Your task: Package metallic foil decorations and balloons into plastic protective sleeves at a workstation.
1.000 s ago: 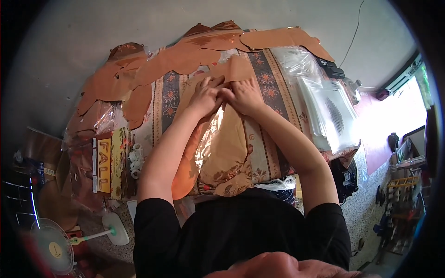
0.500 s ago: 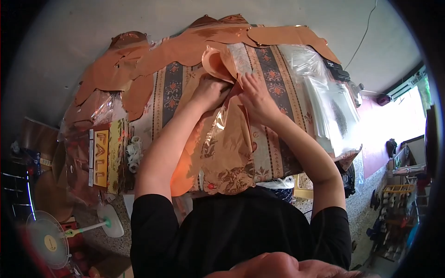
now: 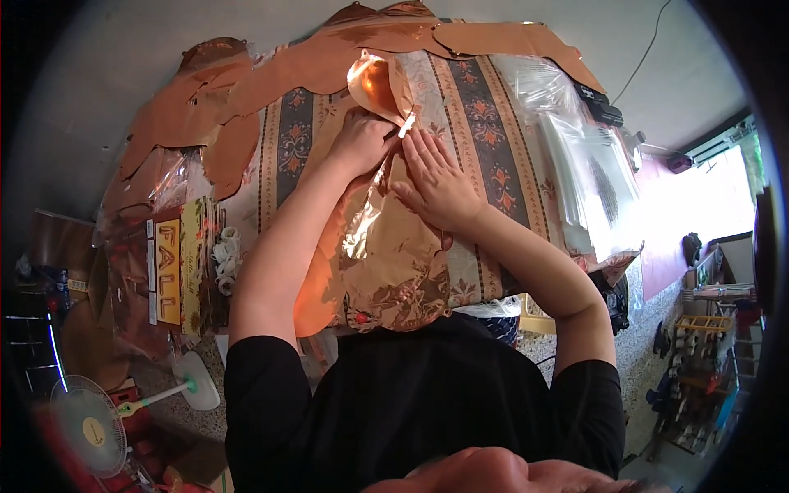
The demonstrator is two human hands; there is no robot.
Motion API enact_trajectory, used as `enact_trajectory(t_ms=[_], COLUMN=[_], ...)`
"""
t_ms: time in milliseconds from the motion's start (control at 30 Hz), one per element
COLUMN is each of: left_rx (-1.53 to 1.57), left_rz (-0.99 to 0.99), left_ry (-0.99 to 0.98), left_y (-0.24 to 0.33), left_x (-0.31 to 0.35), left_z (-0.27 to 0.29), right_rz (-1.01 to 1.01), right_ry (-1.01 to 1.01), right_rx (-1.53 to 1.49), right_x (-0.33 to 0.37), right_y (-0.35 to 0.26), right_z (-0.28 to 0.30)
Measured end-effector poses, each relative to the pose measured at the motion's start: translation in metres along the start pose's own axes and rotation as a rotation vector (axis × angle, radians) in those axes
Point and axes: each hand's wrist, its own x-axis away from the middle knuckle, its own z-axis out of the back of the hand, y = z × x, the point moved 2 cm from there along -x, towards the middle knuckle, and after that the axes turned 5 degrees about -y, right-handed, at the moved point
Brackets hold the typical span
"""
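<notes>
On our tabletop [image 3: 485,119] we're seemingly flattening a foil balloon [image 3: 403,238], right hand [image 3: 444,185] spread flat, left hand [image 3: 362,144] curled, grip unclear; next needs even pressure.

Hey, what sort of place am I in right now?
Probably a small workroom, perhaps in a home: a patterned cloth covers the work surface, flat copper-coloured pieces lie along its far side, and a stack of clear plastic sleeves sits at the right.
</notes>
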Motion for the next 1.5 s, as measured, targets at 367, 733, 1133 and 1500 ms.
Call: enact_trajectory(t_ms=[367, 733, 1133, 1500], left_rx=[-0.034, 0.464, -0.195, -0.093], left_rz=[0.034, 0.363, -0.042, -0.034], left_ry=[-0.069, 0.689, -0.154, -0.092], left_y=[0.002, -0.056, -0.001, -0.011], left_x=[-0.001, -0.001, -0.039, -0.058], left_z=[0.001, 0.048, 0.027, 0.007], right_rz=[0.0, -0.01, -0.018, 0.004], right_ry=[0.07, 0.008, 0.009, 0.005], right_rx=[0.079, 0.119, 0.119, 0.062], right_x=[0.0, 0.0, 0.002, 0.001], right_y=[-0.007, -0.012, -0.008, -0.009], right_z=[-0.002, -0.002, -0.002, 0.002])
